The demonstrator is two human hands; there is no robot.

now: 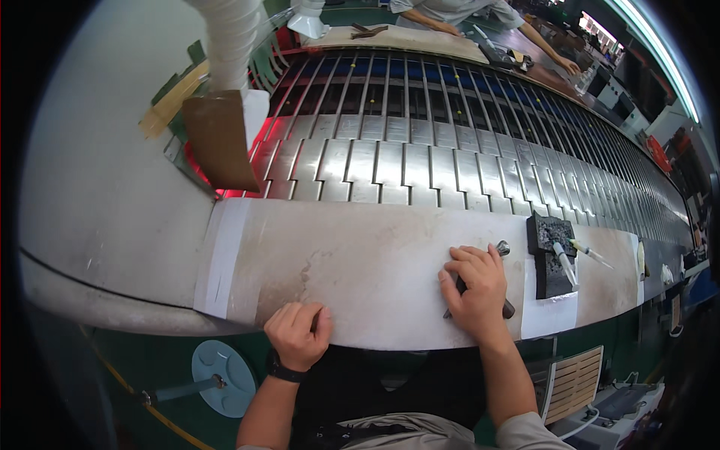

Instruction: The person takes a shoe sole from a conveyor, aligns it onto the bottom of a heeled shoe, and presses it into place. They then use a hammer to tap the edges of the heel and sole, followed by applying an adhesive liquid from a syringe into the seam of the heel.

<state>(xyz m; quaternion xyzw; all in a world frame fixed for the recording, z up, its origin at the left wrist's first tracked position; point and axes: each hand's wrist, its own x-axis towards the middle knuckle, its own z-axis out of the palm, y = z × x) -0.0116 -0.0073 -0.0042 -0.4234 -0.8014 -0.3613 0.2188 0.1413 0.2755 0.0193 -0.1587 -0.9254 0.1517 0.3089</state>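
Work looks barely begun, by my read: nothing lies on the conveyor (pixel 390 161), tool only just in hand. Far left, a white ribbed hose (pixel 229 37) w/ a brown card flap (pixel 221 139) below it, red glow behind. Left hand (pixel 298 335) at near edge of the pale, scuffed surface (pixel 360 262), fingers curled into a fist, holding nothing visible. Right hand (pixel 474 289) lies flat over a dark-handled tool (pixel 504 251) w/ shiny metal head poking out far side; fingers spread over it, grip unclear. Just right, a black foam block (pixel 546 262) w/ white pens on top. Conveyor is steel slats, interlocked, curving away far right.
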